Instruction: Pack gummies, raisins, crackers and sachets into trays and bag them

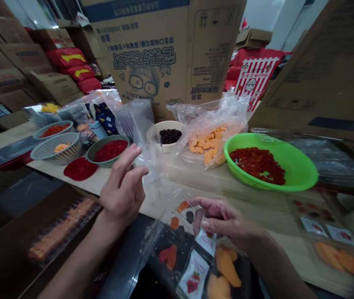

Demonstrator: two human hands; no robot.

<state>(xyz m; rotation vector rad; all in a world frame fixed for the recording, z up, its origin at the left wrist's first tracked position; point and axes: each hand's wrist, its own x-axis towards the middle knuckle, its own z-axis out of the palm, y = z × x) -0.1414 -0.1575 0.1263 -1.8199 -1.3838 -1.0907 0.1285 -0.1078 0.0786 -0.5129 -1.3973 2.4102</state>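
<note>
My right hand point(220, 216) grips the edge of a clear plastic tray point(152, 245), tilted low in front of me. In the tray lie white sachets point(194, 272) with a red fruit print, orange pieces point(225, 265) and a few small red and dark pieces. My left hand point(123, 187) is raised, thumb and forefinger apart, and I see nothing in it. Just beyond it stands a stack of clear ribbed plastic point(136, 116), with blurred clear plastic beside the fingertips.
A bright green basin point(301, 170) of dark red pieces stands right of a plastic bag of orange pieces point(208, 143). Behind are a cream bowl point(152, 135) and a large carton point(177, 54). Bowls, including a grey basket point(74, 147), stand left. Lower left, an open carton point(2, 249) holds packed trays.
</note>
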